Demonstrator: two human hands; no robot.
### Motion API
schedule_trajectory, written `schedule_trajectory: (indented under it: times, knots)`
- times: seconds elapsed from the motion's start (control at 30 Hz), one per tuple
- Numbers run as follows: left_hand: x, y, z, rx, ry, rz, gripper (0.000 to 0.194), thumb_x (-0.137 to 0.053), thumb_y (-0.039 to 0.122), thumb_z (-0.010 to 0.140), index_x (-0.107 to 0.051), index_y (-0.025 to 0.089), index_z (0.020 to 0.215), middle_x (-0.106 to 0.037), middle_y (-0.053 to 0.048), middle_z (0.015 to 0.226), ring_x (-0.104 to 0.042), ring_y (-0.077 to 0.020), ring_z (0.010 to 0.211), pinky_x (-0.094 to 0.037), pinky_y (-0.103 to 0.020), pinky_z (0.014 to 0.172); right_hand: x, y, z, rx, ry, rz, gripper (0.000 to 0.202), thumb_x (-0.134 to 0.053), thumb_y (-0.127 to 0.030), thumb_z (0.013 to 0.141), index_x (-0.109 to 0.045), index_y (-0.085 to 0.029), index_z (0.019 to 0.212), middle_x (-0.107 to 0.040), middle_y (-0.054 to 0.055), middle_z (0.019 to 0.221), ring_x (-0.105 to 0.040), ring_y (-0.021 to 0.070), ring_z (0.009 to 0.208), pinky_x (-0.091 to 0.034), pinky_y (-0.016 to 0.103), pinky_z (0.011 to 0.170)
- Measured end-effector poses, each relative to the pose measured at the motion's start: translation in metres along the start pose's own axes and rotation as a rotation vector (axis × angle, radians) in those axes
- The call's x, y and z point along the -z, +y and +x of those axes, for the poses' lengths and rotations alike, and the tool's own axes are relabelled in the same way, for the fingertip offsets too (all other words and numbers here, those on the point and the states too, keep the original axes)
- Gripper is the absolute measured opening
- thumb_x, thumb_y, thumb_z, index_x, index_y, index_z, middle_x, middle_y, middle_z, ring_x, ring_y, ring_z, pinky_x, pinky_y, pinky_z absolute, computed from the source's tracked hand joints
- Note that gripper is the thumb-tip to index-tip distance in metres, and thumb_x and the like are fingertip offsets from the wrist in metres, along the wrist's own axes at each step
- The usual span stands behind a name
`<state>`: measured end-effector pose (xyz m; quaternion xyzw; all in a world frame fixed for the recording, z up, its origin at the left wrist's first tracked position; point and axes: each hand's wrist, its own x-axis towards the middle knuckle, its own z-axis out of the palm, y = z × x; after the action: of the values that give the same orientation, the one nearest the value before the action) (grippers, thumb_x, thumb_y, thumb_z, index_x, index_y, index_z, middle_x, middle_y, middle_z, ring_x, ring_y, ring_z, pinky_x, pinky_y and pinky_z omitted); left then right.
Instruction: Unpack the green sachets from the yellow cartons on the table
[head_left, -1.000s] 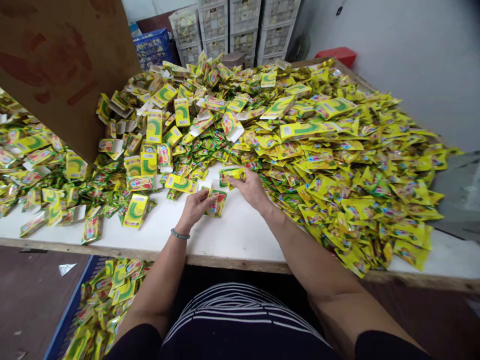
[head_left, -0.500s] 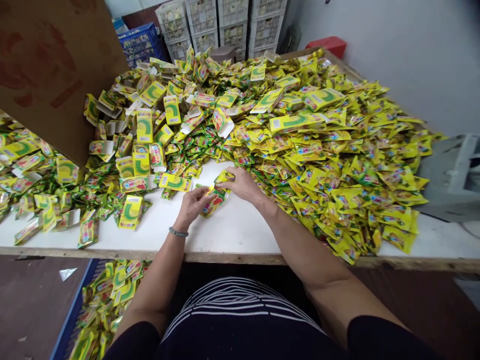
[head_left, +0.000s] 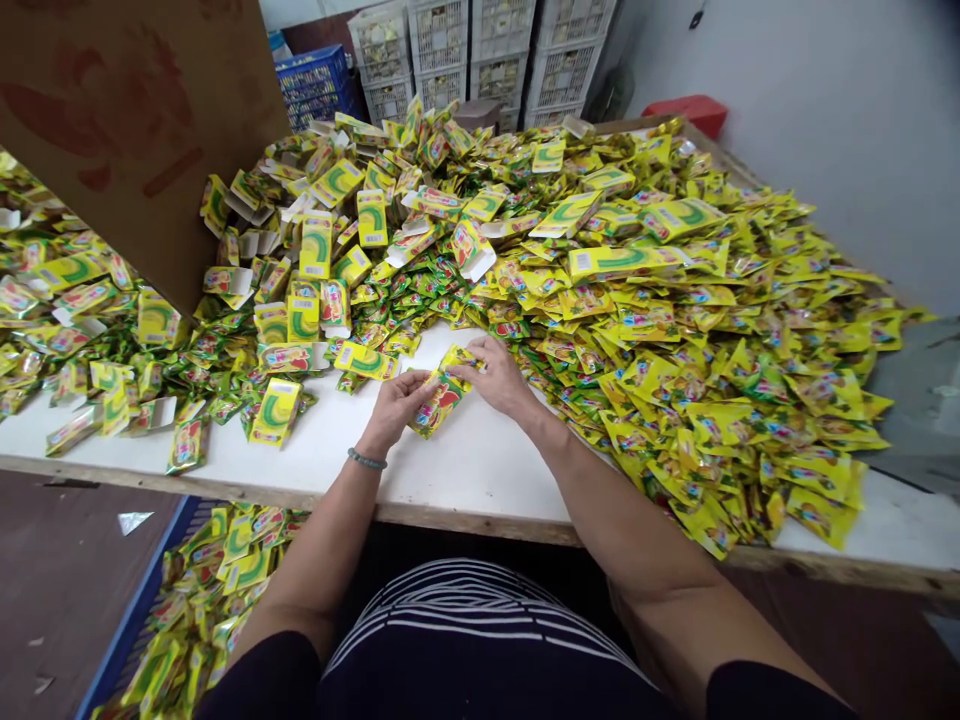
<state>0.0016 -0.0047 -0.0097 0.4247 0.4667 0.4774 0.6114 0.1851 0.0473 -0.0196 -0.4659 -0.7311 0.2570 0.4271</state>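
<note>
My left hand (head_left: pixel 400 408) pinches the left side of a small yellow, green and red packet (head_left: pixel 442 403) above the white table (head_left: pixel 480 465). At the packet's upper right end, the fingers of my right hand (head_left: pixel 496 378) are closed on it. Part of the packet is hidden behind my fingers, so I cannot tell whether it is one piece or two. Flat yellow-green cartons (head_left: pixel 366 361) lie just left of my hands. A big heap of shiny yellow sachets (head_left: pixel 675 340) lies to the right, and smaller green sachets (head_left: pixel 405 285) lie behind my hands.
A large brown cardboard box (head_left: pixel 150 130) stands tilted at the left among cartons. Below the table's front edge, a blue crate (head_left: pixel 139 610) holds several packets. Stacked white crates (head_left: pixel 499 60), another blue crate (head_left: pixel 315 85) and a red object (head_left: pixel 690 113) are at the back.
The packet has turned so that more of its red and green face shows between my hands. Both hands keep hold. The whole view has shifted slightly.
</note>
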Motion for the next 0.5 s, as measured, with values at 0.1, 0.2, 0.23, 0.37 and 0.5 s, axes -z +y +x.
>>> schedule_trajectory:
  times: [0.1,0.2,0.23,0.37,0.5]
  knots:
    - [0.0,-0.001,0.0,0.004,-0.017,-0.014,0.044,-0.088,0.039,0.063,-0.072,0.014,0.096,-0.077,-0.006,0.087,-0.071,-0.0183,0.073,-0.055,-0.03,0.072,-0.007,-0.007,-0.002,-0.017,0.083,-0.022,0.023,-0.069,-0.045,0.086,-0.071,-0.022,0.082,-0.067,0.007,0.089,-0.058,0.0248,0.091,-0.046,0.039,0.088]
    - [0.003,0.0,0.0,0.035,-0.015,-0.051,0.045,-0.091,0.033,0.058,-0.072,0.013,0.094,-0.077,-0.006,0.085,-0.072,-0.0184,0.073,-0.055,-0.03,0.073,-0.007,-0.013,-0.004,-0.035,0.074,-0.002,0.025,-0.069,-0.046,0.086,-0.072,-0.021,0.088,-0.07,0.007,0.091,-0.059,0.0242,0.09,-0.046,0.037,0.085]
    - [0.004,0.0,-0.001,0.05,-0.013,-0.063,0.046,-0.092,0.031,0.056,-0.072,0.013,0.093,-0.078,-0.006,0.084,-0.072,-0.0185,0.072,-0.056,-0.03,0.072,-0.004,-0.013,-0.004,-0.046,0.031,0.019,0.027,-0.069,-0.047,0.085,-0.072,-0.021,0.09,-0.071,0.007,0.091,-0.06,0.0234,0.088,-0.046,0.036,0.083]
    - [0.009,0.004,-0.003,0.095,-0.04,-0.055,0.043,-0.092,0.028,0.055,-0.074,0.012,0.091,-0.078,-0.008,0.083,-0.072,-0.0196,0.069,-0.056,-0.03,0.069,0.013,-0.007,-0.003,-0.036,-0.177,0.079,0.03,-0.072,-0.05,0.081,-0.072,-0.021,0.089,-0.071,0.005,0.089,-0.059,0.0208,0.083,-0.045,0.033,0.078]
    - [0.011,0.006,-0.004,0.129,-0.073,-0.022,0.043,-0.092,0.029,0.056,-0.075,0.013,0.093,-0.078,-0.008,0.082,-0.071,-0.0194,0.068,-0.054,-0.029,0.064,0.015,-0.007,-0.003,0.066,-0.167,-0.01,0.022,-0.073,-0.042,0.082,-0.07,-0.021,0.077,-0.068,0.005,0.085,-0.056,0.0224,0.087,-0.043,0.036,0.084]
